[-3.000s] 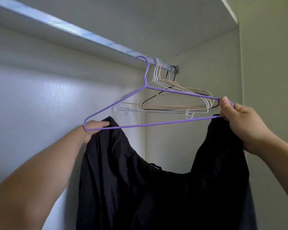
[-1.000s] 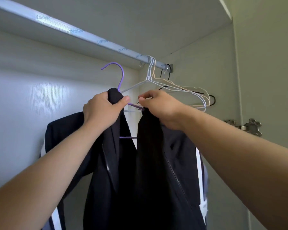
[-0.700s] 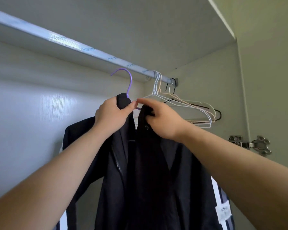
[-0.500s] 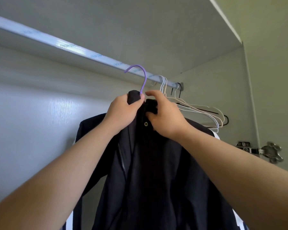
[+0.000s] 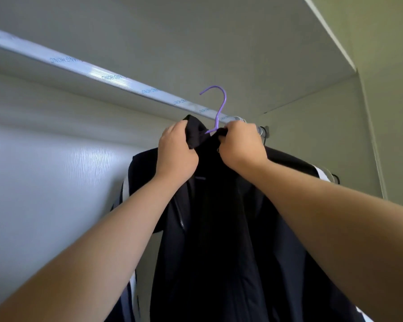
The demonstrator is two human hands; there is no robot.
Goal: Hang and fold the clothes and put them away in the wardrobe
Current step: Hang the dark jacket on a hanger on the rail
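Left hand fingers: the left hand (image 5: 176, 152) has its fingers curled tight together round a fold of collar on the dark jacket (image 5: 219, 240), at 9 o'clock of the hanger's neck. The thumb side faces the hook and the fingertips are hidden in the cloth.
Right hand fingers: the right hand (image 5: 241, 145) has its fingers bent and closed over the collar at 3 o'clock of the neck, pinching cloth. Only the back of the hand shows, so how the tips lie cannot be told.
Gap between hands: narrow. The hanger's neck comes up through it.
Arms: both reach up and forward from 7 and 4 o'clock of the frame, wrists raised, forearms bare.
Purple hanger (image 5: 220, 108): only the hook and neck show, at 12 o'clock of the hands. The hook's open end points to 9 o'clock. The rest is inside the jacket.
Hook and rail: the hook's curve shows above the line of the rail (image 5: 91, 70). Whether it passes round the rail cannot be told.
Jacket: hangs from the collar towards 6 o'clock, front open, with a zip (image 5: 180, 217) on its left edge. White stripes run down both shoulders.
Empty hangers (image 5: 262, 133): wire hooks on the rail at 3 o'clock of the right hand, mostly hidden behind the jacket.
Wardrobe (image 5: 44, 182): pale back panel at 9 o'clock, side wall at 3 o'clock.
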